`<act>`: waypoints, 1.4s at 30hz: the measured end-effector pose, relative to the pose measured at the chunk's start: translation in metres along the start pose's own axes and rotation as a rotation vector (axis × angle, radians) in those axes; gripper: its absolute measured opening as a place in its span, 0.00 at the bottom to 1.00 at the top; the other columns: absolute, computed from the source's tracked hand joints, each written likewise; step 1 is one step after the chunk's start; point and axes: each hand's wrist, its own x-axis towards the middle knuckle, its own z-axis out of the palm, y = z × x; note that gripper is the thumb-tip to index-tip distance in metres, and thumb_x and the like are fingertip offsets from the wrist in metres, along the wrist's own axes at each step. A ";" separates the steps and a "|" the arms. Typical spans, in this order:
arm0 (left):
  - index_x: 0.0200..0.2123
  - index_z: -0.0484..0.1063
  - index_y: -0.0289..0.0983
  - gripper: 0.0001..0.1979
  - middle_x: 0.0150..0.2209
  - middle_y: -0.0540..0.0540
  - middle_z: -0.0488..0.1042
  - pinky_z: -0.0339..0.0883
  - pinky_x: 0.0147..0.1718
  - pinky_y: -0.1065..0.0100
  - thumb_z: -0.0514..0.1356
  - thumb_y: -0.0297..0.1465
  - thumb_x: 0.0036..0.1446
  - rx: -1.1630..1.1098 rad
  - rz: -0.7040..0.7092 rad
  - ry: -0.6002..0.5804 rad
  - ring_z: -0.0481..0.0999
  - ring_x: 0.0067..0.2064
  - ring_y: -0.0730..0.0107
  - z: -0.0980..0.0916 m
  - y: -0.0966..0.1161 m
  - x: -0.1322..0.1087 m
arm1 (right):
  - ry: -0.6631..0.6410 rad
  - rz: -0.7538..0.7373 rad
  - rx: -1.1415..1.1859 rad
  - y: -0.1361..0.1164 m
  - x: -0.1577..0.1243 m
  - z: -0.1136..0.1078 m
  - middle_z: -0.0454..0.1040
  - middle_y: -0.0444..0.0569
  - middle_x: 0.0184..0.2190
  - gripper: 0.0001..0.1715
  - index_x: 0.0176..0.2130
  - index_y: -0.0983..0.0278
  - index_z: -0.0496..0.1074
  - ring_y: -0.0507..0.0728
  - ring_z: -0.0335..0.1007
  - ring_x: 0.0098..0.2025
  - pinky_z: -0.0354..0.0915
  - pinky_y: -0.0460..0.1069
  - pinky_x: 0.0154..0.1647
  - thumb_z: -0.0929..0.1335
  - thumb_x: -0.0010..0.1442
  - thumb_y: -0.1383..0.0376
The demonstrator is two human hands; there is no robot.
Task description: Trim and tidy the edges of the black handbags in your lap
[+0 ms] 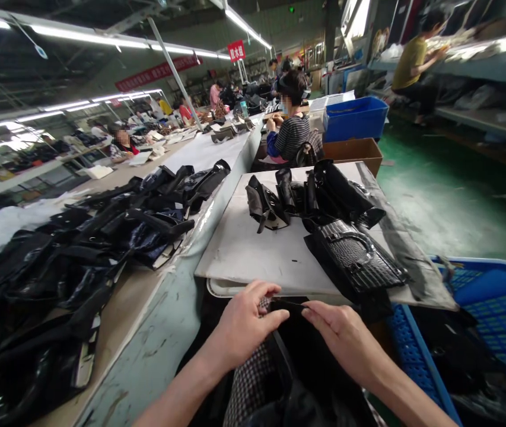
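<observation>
Low in front of me, over my lap, lies a limp black bag piece with a smooth dark surface. My right hand pinches its upper edge between thumb and forefinger. Opposite it, my left hand is at the other end of that edge, thumb and fingers apart, with a gap between them. Checked cloth shows beneath the piece. Just beyond my hands, a black crocodile-patterned handbag with a curved handle lies on the white-topped table.
More black bag parts rest farther back on this table. A long bench on my left carries a heap of black pieces. Blue plastic baskets stand at my right. Ahead sits a co-worker in a striped top, near a blue bin.
</observation>
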 end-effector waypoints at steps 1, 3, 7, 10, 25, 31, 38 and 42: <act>0.44 0.74 0.41 0.12 0.44 0.49 0.76 0.67 0.40 0.69 0.62 0.34 0.56 0.074 -0.004 0.062 0.74 0.43 0.65 0.001 0.000 -0.007 | 0.017 0.004 -0.006 -0.001 -0.001 0.003 0.77 0.46 0.26 0.22 0.36 0.60 0.75 0.56 0.72 0.27 0.60 0.48 0.29 0.57 0.69 0.56; 0.43 0.73 0.41 0.10 0.41 0.48 0.76 0.67 0.38 0.66 0.59 0.35 0.59 0.238 -0.015 0.153 0.75 0.39 0.64 0.005 0.000 -0.019 | 0.052 -0.009 -0.014 -0.003 -0.004 0.008 0.78 0.47 0.27 0.22 0.38 0.59 0.75 0.57 0.74 0.28 0.62 0.48 0.31 0.57 0.69 0.56; 0.48 0.72 0.39 0.14 0.40 0.45 0.77 0.67 0.38 0.64 0.50 0.33 0.66 0.454 0.051 0.245 0.77 0.39 0.62 0.014 -0.005 -0.033 | 0.117 -0.053 -0.037 -0.009 -0.010 0.015 0.80 0.49 0.29 0.21 0.40 0.57 0.76 0.58 0.76 0.28 0.65 0.49 0.32 0.57 0.69 0.57; 0.43 0.74 0.38 0.13 0.36 0.45 0.77 0.66 0.35 0.67 0.49 0.30 0.66 0.528 0.103 0.223 0.77 0.36 0.64 0.010 -0.007 -0.034 | 0.137 -0.074 -0.048 -0.012 -0.012 0.017 0.81 0.49 0.29 0.21 0.40 0.56 0.76 0.58 0.77 0.28 0.66 0.48 0.30 0.57 0.69 0.57; 0.24 0.69 0.37 0.11 0.21 0.53 0.69 0.56 0.27 0.71 0.53 0.27 0.59 0.282 0.100 0.109 0.69 0.25 0.73 -0.002 -0.014 -0.014 | 0.077 -0.075 -0.032 -0.006 -0.010 0.008 0.81 0.48 0.30 0.20 0.39 0.56 0.76 0.59 0.78 0.32 0.67 0.49 0.34 0.58 0.68 0.57; 0.36 0.74 0.39 0.08 0.28 0.51 0.74 0.60 0.31 0.70 0.54 0.31 0.60 0.282 0.116 0.042 0.71 0.30 0.70 -0.010 -0.003 -0.011 | 0.004 -0.041 -0.098 -0.004 -0.008 0.006 0.81 0.49 0.32 0.21 0.41 0.58 0.74 0.61 0.78 0.35 0.65 0.50 0.35 0.55 0.69 0.57; 0.51 0.65 0.40 0.14 0.25 0.54 0.69 0.62 0.27 0.71 0.49 0.36 0.66 -0.125 0.033 -0.087 0.70 0.25 0.73 -0.010 -0.010 -0.015 | -0.016 0.000 -0.067 -0.003 -0.010 0.007 0.80 0.47 0.33 0.20 0.44 0.58 0.72 0.61 0.77 0.35 0.63 0.52 0.36 0.55 0.70 0.56; 0.49 0.62 0.37 0.20 0.27 0.52 0.71 0.60 0.19 0.74 0.43 0.45 0.68 -0.545 -0.119 -0.091 0.69 0.20 0.75 -0.016 -0.019 -0.018 | -0.003 0.005 -0.046 -0.003 -0.010 0.008 0.80 0.47 0.34 0.20 0.44 0.58 0.71 0.61 0.76 0.35 0.62 0.52 0.36 0.56 0.70 0.55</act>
